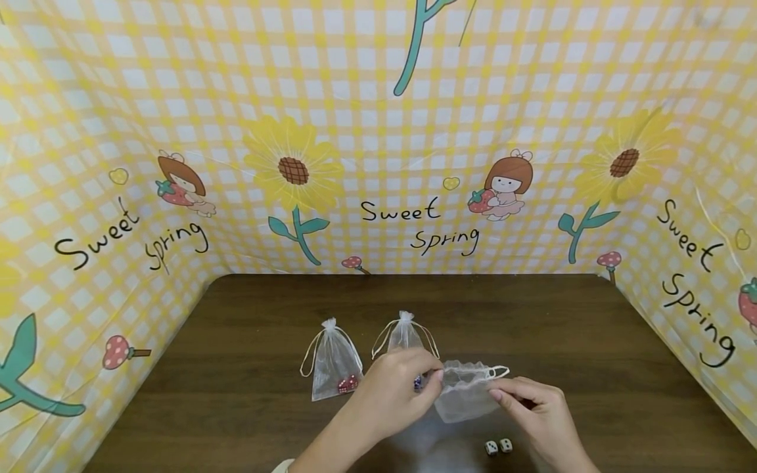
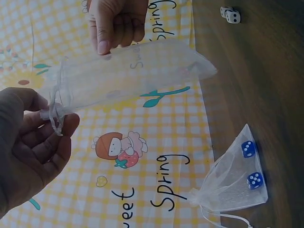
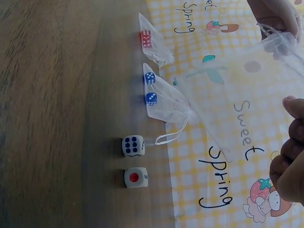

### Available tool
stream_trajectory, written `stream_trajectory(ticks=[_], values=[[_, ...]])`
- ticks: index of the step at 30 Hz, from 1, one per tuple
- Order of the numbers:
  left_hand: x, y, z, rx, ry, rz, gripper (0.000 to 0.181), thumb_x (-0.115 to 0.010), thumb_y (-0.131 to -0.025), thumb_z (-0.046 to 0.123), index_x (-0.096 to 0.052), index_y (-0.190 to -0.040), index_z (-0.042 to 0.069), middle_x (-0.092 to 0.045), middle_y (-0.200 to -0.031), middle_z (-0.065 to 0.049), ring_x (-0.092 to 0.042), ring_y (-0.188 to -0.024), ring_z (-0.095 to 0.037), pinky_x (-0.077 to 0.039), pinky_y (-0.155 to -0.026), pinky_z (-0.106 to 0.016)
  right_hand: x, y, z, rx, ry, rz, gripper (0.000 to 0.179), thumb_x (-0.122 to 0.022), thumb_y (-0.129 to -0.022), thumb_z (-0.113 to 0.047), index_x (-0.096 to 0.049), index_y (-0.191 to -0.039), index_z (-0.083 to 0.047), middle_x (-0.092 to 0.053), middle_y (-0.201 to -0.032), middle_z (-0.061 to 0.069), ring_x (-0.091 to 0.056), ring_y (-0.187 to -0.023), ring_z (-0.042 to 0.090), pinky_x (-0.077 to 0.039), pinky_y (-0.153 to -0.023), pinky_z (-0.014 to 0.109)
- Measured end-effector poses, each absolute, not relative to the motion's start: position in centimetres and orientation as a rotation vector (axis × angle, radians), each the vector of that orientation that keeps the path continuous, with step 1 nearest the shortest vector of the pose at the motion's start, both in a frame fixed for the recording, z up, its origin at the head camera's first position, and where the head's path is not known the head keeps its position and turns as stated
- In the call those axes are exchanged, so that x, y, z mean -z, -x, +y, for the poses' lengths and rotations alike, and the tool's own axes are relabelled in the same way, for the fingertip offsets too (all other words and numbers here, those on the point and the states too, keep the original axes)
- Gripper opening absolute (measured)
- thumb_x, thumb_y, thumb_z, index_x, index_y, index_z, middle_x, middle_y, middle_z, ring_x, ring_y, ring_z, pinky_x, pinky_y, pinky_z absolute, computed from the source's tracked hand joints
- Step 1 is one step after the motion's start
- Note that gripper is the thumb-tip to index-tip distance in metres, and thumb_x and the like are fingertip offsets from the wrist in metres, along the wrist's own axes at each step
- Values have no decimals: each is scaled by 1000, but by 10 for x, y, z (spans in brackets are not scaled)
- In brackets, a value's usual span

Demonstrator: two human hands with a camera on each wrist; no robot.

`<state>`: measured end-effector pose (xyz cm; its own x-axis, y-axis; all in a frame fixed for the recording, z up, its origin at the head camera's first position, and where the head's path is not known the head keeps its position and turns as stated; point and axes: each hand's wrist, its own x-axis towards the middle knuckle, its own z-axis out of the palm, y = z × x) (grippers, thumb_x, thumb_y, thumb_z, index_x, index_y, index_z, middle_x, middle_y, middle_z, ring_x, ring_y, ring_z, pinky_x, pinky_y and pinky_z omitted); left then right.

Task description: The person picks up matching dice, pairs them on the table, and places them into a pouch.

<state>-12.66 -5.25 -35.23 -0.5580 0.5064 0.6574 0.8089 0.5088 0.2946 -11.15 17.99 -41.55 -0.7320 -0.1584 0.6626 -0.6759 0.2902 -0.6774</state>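
Observation:
A sheer white organza drawstring bag (image 1: pixel 467 404) hangs between my two hands, its gathered mouth uppermost. My left hand (image 1: pixel 405 387) pinches one side of the mouth, by the drawstring (image 2: pixel 56 111). At the opposite side my right hand (image 1: pixel 538 407) grips the edge between thumb and fingers, near a cord loop (image 1: pixel 501 372). The bag looks flat, with nothing visible inside. Below it on the table lie two white dice, one showing six blue pips (image 3: pixel 133 146) and one a red pip (image 3: pixel 136 177).
Behind my left hand lies a tied organza bag (image 1: pixel 405 332) holding blue dice (image 2: pixel 251 166). Another tied bag (image 1: pixel 331 355) with red dice (image 1: pixel 347 383) lies to its left. A checked yellow cloth (image 1: pixel 378 164) encloses the dark wooden table (image 1: pixel 236 341) at the back and sides.

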Motion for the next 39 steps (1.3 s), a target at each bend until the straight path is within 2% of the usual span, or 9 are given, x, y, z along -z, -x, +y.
stream_trajectory(ticks=[6,11,13,18,22,26,33,39], values=[[350,126,-52,769,1061,-2282,11,-62,-76,7,-70,-81,12,-65,-82,8,-55,-70,-1,-45,-66,-16,419,114,179,-1459,-773,-2059,29,-66,-70,19,-72,-86,-4,-67,-79,0,-57,-68,2,-44,-53,17],[347,125,-52,803,1076,-2332,16,-61,-75,4,-71,-87,8,-63,-86,5,-51,-70,0,-41,-64,-9,424,115,180,-1479,-791,-2032,31,-66,-68,22,-72,-85,-4,-67,-78,1,-55,-64,3,-40,-48,20],[346,125,-52,823,1083,-2354,18,-60,-75,3,-71,-89,7,-62,-87,4,-50,-70,-1,-39,-63,-7,425,115,179,-1472,-751,-2048,33,-67,-67,21,-72,-86,-5,-62,-69,-2,-49,-58,1,-37,-44,20],[344,124,-53,831,1078,-2416,24,-58,-72,0,-70,-92,4,-61,-89,2,-47,-70,-2,-37,-60,-6,425,114,182,-1365,-564,-2203,32,-74,-65,11,-69,-92,-6,-40,-56,-9,-32,-48,-2,-27,-38,21],[342,124,-54,785,1057,-2432,27,-57,-71,0,-70,-94,3,-60,-91,2,-49,-70,-2,-37,-60,-7,421,115,192,-1269,-473,-2383,26,-75,-70,0,-69,-95,-6,-37,-57,-12,-31,-49,-2,-28,-39,21],[341,125,-56,723,1050,-2398,26,-57,-71,1,-69,-95,3,-59,-92,2,-52,-71,-5,-41,-63,-11,423,118,207,-1076,-510,-2648,22,-75,-75,-13,-70,-96,-10,-34,-56,-16,-30,-48,-3,-30,-41,19],[338,125,-57,690,1067,-2372,26,-57,-70,0,-69,-93,2,-59,-93,1,-55,-74,-7,-43,-66,-12,434,119,219,-862,-757,-2960,28,-75,-75,-21,-68,-98,-5,-37,-57,-17,-33,-51,-3,-32,-47,20],[337,124,-57,689,1064,-2409,27,-56,-73,0,-69,-96,3,-59,-96,1,-55,-75,-7,-42,-66,-11,440,119,219,-872,-775,-3140,23,-74,-76,-27,-69,-93,-13,-49,-63,-18,-42,-56,-1,-36,-48,25]])
